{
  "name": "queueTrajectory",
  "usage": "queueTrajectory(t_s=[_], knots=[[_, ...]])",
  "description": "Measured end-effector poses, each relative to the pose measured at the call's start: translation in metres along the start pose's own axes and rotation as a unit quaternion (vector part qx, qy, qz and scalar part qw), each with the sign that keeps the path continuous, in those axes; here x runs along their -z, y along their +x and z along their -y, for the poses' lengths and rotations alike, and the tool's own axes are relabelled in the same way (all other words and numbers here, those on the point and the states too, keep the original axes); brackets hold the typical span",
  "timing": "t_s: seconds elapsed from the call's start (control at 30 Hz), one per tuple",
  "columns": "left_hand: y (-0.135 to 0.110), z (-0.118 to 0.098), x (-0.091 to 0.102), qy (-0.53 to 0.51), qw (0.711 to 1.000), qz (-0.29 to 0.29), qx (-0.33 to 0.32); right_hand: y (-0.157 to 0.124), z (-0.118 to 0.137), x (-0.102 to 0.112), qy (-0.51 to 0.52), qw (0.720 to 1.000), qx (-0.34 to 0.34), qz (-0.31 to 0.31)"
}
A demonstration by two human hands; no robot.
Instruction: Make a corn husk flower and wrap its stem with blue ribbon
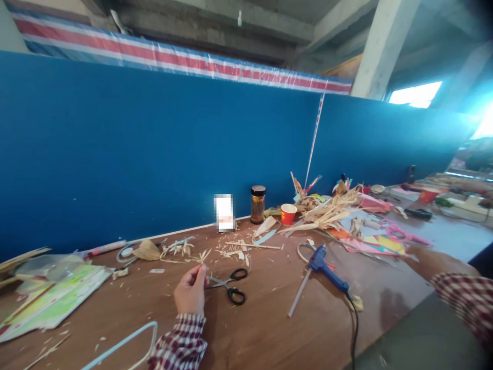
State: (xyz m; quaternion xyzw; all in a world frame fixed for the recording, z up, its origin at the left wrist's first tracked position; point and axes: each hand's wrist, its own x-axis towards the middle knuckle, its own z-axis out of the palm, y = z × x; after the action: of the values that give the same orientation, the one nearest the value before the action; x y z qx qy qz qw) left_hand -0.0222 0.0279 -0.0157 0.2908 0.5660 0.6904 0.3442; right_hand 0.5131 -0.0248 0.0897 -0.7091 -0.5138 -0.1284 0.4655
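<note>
Plaid-sleeved left hand [190,292] with pale splayed strips [203,256]

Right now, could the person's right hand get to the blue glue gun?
Probably yes: the right hand is beside the pink scissors, and mostly bare brown tabletop seems to leave the way to the glue gun free.

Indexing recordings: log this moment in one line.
left hand: pinching pale strips; right hand: beside yellow paper; on table: black-handled scissors, glue gun
</note>
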Motion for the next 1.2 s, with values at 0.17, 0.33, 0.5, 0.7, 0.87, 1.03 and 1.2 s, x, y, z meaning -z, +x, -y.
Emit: queueTrajectory(t_s=[0.17, 0.33, 0.5, 0.7, 0.87, 1.03, 1.2], knots=[[-0.004, 0.002, -0.001, 0.017, 1.000, 0.010, -0.017, -0.015, 0.075, -0.034, -0.005, 0.965, 0.142, 0.222], [-0.001, 0.004, 0.000, 0.017, 1.000, -0.002, -0.022, -0.064, 0.186, -0.086, 0.101, 0.905, 0.250, 0.330], [0.000, 0.004, 0.000, 0.028, 1.000, 0.005, -0.013, -0.102, 0.250, -0.142, 0.050, 0.885, 0.326, 0.329], [-0.003, 0.002, -0.003, 0.031, 0.999, 0.022, -0.029, -0.090, 0.302, -0.169, 0.214, 0.881, 0.291, 0.306], [-0.003, 0.004, -0.004, 0.004, 0.999, 0.027, -0.036, -0.087, 0.358, -0.155, 0.450, 0.801, 0.184, 0.351], [-0.003, 0.003, -0.002, 0.014, 0.998, 0.047, -0.044, -0.097, 0.359, -0.149, 0.415, 0.712, 0.254, 0.505], [-0.006, -0.002, -0.002, 0.006, 0.998, 0.060, -0.033, -0.120, 0.311, -0.143, 0.183, 0.808, 0.320, 0.459]])
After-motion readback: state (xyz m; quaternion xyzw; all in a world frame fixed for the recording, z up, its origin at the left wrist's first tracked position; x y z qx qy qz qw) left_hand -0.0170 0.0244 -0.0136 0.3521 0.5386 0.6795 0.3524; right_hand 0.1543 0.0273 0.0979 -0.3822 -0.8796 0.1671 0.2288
